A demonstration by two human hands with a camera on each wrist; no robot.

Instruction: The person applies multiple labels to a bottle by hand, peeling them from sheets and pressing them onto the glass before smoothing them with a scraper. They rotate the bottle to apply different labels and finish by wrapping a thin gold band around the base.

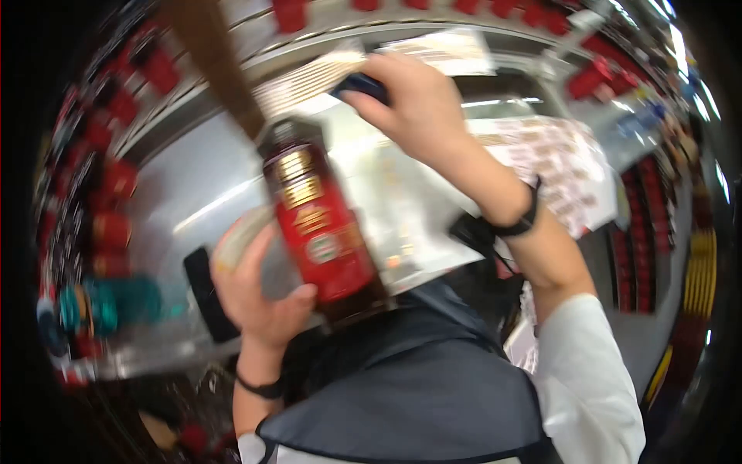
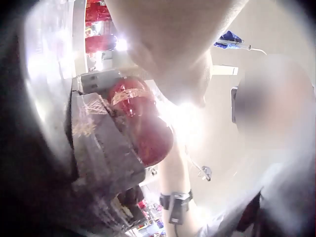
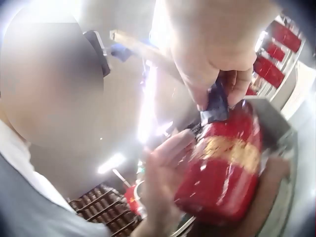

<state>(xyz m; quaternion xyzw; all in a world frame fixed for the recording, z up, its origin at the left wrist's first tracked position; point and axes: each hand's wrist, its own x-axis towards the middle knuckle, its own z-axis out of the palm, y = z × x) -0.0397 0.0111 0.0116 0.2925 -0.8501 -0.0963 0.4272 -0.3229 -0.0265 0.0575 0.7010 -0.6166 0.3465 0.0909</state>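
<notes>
A red bottle (image 1: 321,224) with gold lettering leans in a dark casing; the left wrist view shows its glossy red body (image 2: 153,140) beside a grey box (image 2: 101,148). On its left side my left hand (image 1: 259,290) has the thumb apart from the fingers, near the bottle; whether it touches is unclear. Past the bottle's top, my right hand (image 1: 421,108) pinches a dark blue piece (image 1: 363,87). The right wrist view has this piece (image 3: 216,104) in the fingers of my right hand (image 3: 217,54), close over the bottle (image 3: 222,173), and my left hand (image 3: 165,173) alongside.
Under the hands is a metal table (image 1: 178,185). A black phone-like object (image 1: 210,294) and a teal bottle (image 1: 124,303) lie at the left. Patterned sheets (image 1: 541,166) are at the right. A brown post (image 1: 212,62) stands behind; red items line the shelves.
</notes>
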